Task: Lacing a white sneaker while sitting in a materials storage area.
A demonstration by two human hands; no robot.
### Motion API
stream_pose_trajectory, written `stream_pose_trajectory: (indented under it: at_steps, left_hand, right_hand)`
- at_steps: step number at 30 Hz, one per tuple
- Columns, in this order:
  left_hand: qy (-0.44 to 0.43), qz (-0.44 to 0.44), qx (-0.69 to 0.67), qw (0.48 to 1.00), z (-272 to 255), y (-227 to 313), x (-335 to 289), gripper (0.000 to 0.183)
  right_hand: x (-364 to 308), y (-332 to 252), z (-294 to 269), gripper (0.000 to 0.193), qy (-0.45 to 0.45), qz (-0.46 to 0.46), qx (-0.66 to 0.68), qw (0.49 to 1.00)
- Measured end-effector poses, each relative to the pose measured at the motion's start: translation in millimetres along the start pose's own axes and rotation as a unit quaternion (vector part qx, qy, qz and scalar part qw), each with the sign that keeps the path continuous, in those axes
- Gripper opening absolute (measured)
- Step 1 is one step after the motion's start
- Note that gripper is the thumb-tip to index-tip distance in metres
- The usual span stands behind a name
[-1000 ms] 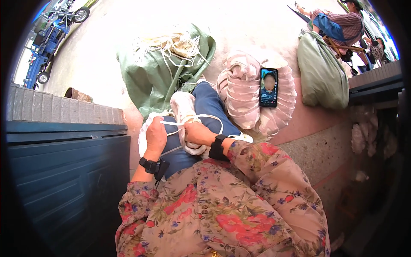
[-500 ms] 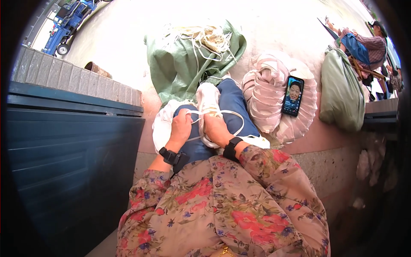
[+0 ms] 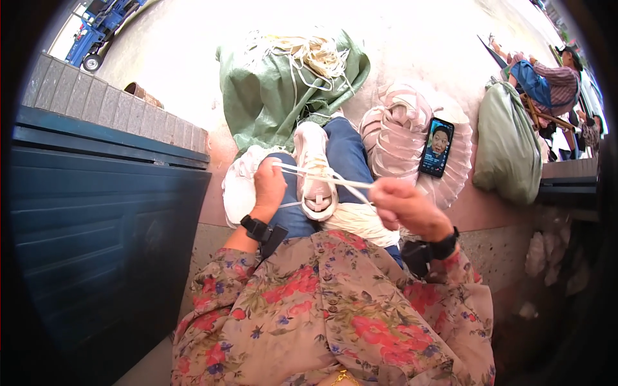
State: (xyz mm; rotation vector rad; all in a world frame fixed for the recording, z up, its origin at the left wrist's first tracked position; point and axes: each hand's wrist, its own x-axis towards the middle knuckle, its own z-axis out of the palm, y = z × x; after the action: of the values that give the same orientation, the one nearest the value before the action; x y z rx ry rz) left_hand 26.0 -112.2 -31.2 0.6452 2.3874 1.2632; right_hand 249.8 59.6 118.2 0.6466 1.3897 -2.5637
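A pale pinkish-white shoe upper [image 3: 314, 174] lies lengthwise on my lap, its opening toward me. White shoelace [image 3: 341, 182] runs across it, stretched between my hands. On the left, my left hand [image 3: 269, 184] is closed around the lace beside the upper. My right hand [image 3: 409, 206], slightly blurred, grips the lace out to the right, apart from the upper. Below it, a bundle of cream laces [image 3: 362, 223] rests on my thigh. White material [image 3: 239, 190] sits beside my left knee. More laces [image 3: 315, 56] lie loose on a green sack [image 3: 254, 96] beyond my knees.
Stacked pale shoe uppers [image 3: 396, 145] stand at my right, with a lit phone [image 3: 436, 148] leaning on them. A full green sack [image 3: 508, 145] and a seated person [image 3: 547, 80] are farther right. A dark blue panel [image 3: 103, 225] stands close on my left, beneath a grey tiled ledge [image 3: 109, 106].
My right hand has moved from the upper out to the right, drawing the lace into a taut line. My left hand stays nearly in place.
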Motion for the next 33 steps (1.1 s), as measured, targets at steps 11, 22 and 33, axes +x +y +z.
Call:
stream_pose_trajectory:
  at_steps: [11,22,33]
  left_hand:
    - [-0.12,-0.014,0.017,0.992,18,11,-9,0.016]
    - [-0.217,0.136,-0.086,0.963,9,69,-35,0.021]
    - [-0.375,0.012,-0.103,0.921,-51,99,-18,0.02]
  right_hand:
    - [-31,-49,17,0.011,-0.051,-0.398,0.061,0.914]
    - [0,-75,43,0.017,-0.086,-0.352,0.021,0.932]
    - [20,-56,-2,0.016,0.266,-0.41,-0.003,0.872]
